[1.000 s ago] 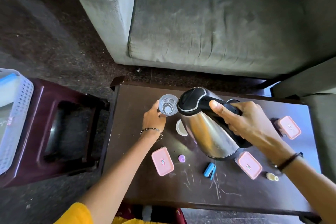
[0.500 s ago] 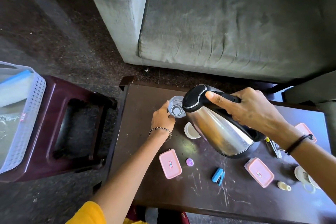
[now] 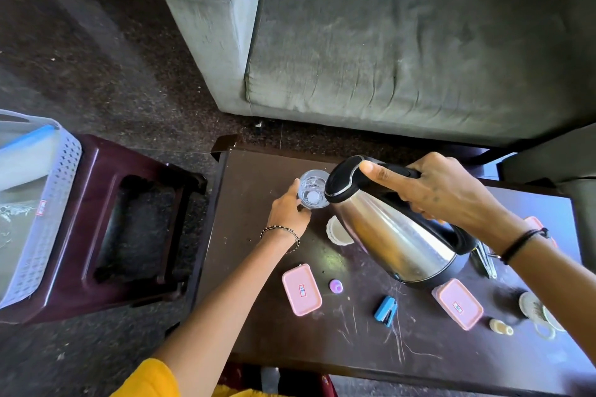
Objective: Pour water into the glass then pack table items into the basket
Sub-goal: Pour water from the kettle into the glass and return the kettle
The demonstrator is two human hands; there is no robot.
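Observation:
A clear glass (image 3: 312,189) stands near the far left of the dark table (image 3: 254,261). My left hand (image 3: 290,214) grips its near side. My right hand (image 3: 435,192) grips the black handle of a steel kettle (image 3: 396,235), thumb on the lid, with the kettle tilted and its spout over the glass. On the table lie two pink lidded boxes (image 3: 301,289) (image 3: 458,303), a purple cap (image 3: 336,285), a blue stapler (image 3: 386,311), a white cup (image 3: 337,230), a small bottle (image 3: 500,326) and a mug (image 3: 537,311). The white basket (image 3: 48,213) sits at far left.
A maroon plastic stool (image 3: 129,226) stands between the basket and the table. A grey sofa (image 3: 403,48) fills the far side beyond the table. A third pink box (image 3: 533,223) and a metal tool (image 3: 485,261) lie under my right forearm.
The kettle has tipped further toward the glass and its spout now reaches over the rim. My view has shifted left and down, which brings the mug at right into sight.

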